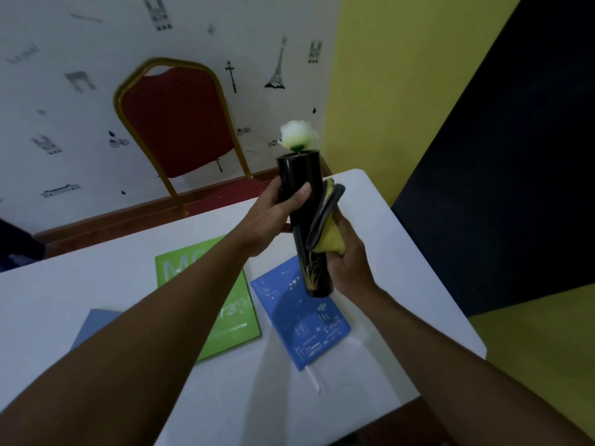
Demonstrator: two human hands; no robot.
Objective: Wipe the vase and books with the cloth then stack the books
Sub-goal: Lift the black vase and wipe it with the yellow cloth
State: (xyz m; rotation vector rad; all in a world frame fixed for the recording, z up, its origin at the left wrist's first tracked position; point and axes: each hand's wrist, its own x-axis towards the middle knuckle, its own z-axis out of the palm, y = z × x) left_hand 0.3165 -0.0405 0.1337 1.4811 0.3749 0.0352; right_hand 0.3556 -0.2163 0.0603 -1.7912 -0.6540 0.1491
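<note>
A tall black cylindrical vase (pixel 301 175) with gold grass markings near its base is held up above the table, tilted slightly. A white flower (pixel 298 136) sticks out of its top. My left hand (pixel 277 210) is wrapped around the vase's upper half. My right hand (pixel 346 255) presses a yellow and grey cloth (pixel 325 226) against the vase's right side. On the white table (pixel 370 201) lie a green book (pixel 238 317), a blue book (pixel 306 320) right of it, and a grey-blue book (pixel 93 326) at the left, partly hidden by my left forearm.
A red chair (pixel 175 123) with a gold frame stands behind the table against the patterned white wall. The table's right edge (pixel 450 300) drops off beside a yellow and dark wall.
</note>
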